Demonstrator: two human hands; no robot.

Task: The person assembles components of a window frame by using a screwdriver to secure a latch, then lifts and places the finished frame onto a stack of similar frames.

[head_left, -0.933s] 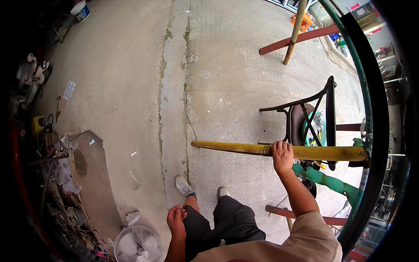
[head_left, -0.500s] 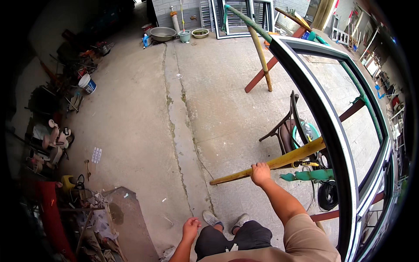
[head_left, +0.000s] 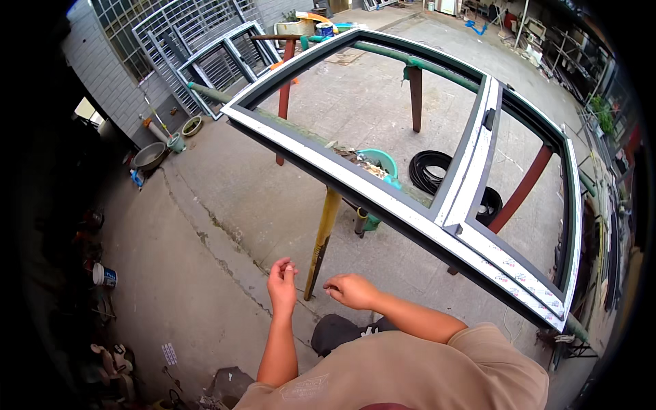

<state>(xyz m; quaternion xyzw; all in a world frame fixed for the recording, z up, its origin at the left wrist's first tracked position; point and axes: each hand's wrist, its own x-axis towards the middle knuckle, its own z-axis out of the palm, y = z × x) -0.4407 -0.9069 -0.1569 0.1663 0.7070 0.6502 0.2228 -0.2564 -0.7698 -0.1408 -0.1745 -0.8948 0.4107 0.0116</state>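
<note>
My left hand (head_left: 282,285) is raised in front of me, thumb and fingertips drawn together. Anything pinched there is too small to make out. Close by on its right, my right hand (head_left: 352,291) has loosely bent, parted fingers and holds nothing. Neither hand touches the large window frame (head_left: 328,172), which lies across supports ahead and to the right. Its profiles are white and black, with printed film on part of them, and a wide crossbar (head_left: 470,164) divides it. A yellow pole leg (head_left: 321,239) slants down from under its near edge, just beyond my hands.
Red-brown legs (head_left: 416,99) and green-wrapped rails (head_left: 444,74) support the frame. Below it are a turquoise basin (head_left: 377,161) and black coiled cable (head_left: 429,172). More window frames (head_left: 222,61) lean against the grey wall. A white bucket (head_left: 104,275) stands at left.
My view has swung right toward the window frame. My right hand has let go of the yellow pole and come near my left hand, which is now higher.
</note>
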